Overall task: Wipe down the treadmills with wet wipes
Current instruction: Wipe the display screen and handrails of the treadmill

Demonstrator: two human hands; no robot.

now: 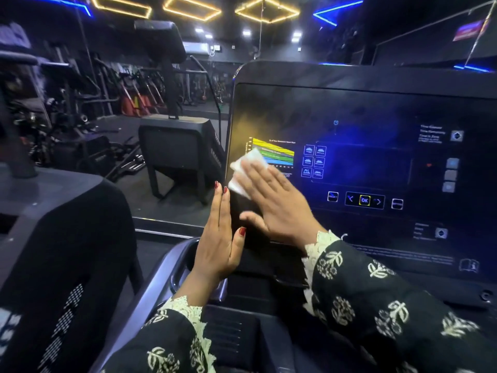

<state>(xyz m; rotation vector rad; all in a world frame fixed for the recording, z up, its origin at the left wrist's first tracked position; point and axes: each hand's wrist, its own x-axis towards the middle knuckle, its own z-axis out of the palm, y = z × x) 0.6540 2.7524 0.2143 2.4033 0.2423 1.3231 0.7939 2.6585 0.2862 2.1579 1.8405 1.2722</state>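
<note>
The right hand [274,203], fingers straight, presses a white wipe [246,168] on the treadmill console [376,103] near its left edge; the left hand [219,238] (open, empty) stands flat beside that edge.

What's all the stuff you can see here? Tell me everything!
treadmill console: one, black with a blue glow, fills the right side
wet wipe: one, white, on the console's left part, under the right hand's fingers
chart: one, yellow, green and blue bands, on the console, partly behind the wipe
OK button: one, yellow-edged, low on the console
exercise machine: one, black, past the console's left edge
ceiling lights: three, yellow outlines, overhead
sleeves: two, black with cream flowers, bottom
left hand: one, fingers straight, beside the console's left edge
right hand: one, flat, pressing the wipe
</note>
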